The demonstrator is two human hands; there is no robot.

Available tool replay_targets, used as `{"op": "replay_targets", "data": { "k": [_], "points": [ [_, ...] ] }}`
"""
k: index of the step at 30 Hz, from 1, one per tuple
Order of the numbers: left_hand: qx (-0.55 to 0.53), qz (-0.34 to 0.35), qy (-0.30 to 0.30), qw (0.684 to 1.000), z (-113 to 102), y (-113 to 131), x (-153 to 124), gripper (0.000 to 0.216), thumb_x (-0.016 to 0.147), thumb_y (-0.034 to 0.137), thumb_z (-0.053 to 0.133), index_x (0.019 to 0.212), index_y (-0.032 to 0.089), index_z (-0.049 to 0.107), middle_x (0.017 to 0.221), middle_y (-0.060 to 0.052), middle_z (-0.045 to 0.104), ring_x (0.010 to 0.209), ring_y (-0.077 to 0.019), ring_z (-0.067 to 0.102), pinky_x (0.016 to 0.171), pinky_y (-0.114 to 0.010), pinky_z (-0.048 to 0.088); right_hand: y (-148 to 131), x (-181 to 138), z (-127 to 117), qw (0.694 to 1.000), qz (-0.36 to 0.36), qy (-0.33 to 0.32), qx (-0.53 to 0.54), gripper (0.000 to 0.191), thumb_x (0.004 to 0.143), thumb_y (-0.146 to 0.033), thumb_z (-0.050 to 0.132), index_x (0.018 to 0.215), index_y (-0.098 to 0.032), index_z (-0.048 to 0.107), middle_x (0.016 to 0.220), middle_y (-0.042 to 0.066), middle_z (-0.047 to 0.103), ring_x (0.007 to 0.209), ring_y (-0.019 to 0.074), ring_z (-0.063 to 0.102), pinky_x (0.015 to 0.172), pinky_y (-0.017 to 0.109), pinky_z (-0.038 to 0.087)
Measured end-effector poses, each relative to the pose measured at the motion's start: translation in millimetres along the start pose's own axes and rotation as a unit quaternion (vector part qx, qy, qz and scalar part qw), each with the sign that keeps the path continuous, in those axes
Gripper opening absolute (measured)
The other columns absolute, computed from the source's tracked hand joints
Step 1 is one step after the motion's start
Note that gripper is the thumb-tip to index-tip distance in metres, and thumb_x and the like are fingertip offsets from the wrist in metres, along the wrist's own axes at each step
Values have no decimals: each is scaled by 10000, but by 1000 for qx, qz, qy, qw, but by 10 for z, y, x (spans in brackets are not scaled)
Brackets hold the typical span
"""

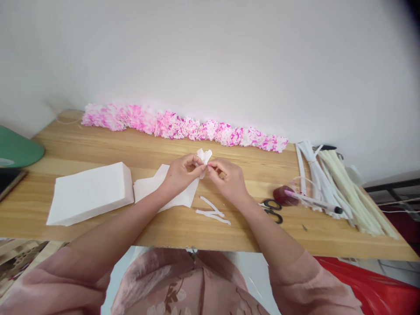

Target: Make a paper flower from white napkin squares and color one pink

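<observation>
Head view, listed from the near edge outward: pink sleeves and a floral pink garment fill the bottom of the frame, with a red sheet (377, 280) below the table's right end. Next comes the wooden table (98, 236). Near its front edge lie a few loose white paper strips (213, 213), and just right of them black-handled scissors (272, 210). Left of centre sits a thick stack of white tissue sheets (88, 192), with a single flat white sheet (154, 190) just beside it, partly under the left forearm. Above the table's middle, left hand (180, 173) and right hand (228, 177) meet; fingertips of both are pinched on a small folded white paper piece (204, 157), which stands up between them, its fanned top showing above the fingers. Right of the scissors sits a small dark red container (282, 194), with a pen (315, 202) lying across it toward the right. Farther right is a bundle of white and cream sticks (341, 188), fanned out along the table. At the far left edge are a green rounded object (18, 151) and a dark flat item (8, 181), both cut off. Along the back edge, against the white wall (210, 52), runs a row of pink-and-white paper flowers (183, 127).
</observation>
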State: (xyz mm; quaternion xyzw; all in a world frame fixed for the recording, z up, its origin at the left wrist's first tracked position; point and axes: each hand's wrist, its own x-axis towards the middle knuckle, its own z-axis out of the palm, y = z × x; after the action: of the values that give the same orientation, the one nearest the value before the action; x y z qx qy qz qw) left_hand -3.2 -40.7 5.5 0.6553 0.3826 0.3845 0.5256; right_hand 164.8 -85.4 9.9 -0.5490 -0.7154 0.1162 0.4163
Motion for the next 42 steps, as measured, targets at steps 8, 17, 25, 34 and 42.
{"op": "replay_targets", "data": {
  "k": [8, 17, 25, 34, 42],
  "points": [
    [104, 13, 36, 994, 13, 78, -39, 87, 810, 283, 606, 768, 207, 608, 754, 5, 693, 743, -156, 652, 679, -246, 471, 25, -12, 18, 999, -26, -16, -22, 155, 907, -227, 541, 877, -222, 693, 848, 38, 735, 750, 163, 642, 703, 285, 485],
    [-133, -62, 31, 989, 8, 6, 36, 213, 727, 343, 716, 771, 171, 598, 749, -5, 707, 675, -145, 682, 708, -285, 554, 13, 31, 8, 990, 107, -1, 89, 145, 842, -289, 585, 797, -207, 696, 755, 14, 716, 631, 137, 612, 598, 254, 477],
    [-190, -80, 39, 978, -10, 22, 45, 223, 711, 337, 735, 759, 164, 603, 709, -6, 700, 674, -146, 673, 729, -297, 543, 93, 75, -4, 928, 257, -34, 268, 223, 793, -420, 644, 766, -199, 657, 692, 4, 659, 620, 138, 595, 536, 247, 488],
    [82, 24, 21, 996, 21, 75, -37, 114, 829, 286, 605, 760, 195, 601, 773, -1, 687, 774, -152, 654, 719, -261, 472, 2, 64, -28, 969, 186, 27, 162, 247, 823, -429, 623, 857, -188, 670, 794, 13, 702, 657, 129, 614, 604, 247, 482],
    [94, 4, -17, 995, -8, -26, -24, 361, 872, 462, 569, 1145, 230, 527, 793, 20, 689, 745, -163, 644, 685, -275, 461, 14, 27, 26, 990, 98, 30, 100, 152, 852, -321, 592, 823, -202, 682, 809, 21, 714, 654, 133, 621, 589, 245, 483]
  ]
}}
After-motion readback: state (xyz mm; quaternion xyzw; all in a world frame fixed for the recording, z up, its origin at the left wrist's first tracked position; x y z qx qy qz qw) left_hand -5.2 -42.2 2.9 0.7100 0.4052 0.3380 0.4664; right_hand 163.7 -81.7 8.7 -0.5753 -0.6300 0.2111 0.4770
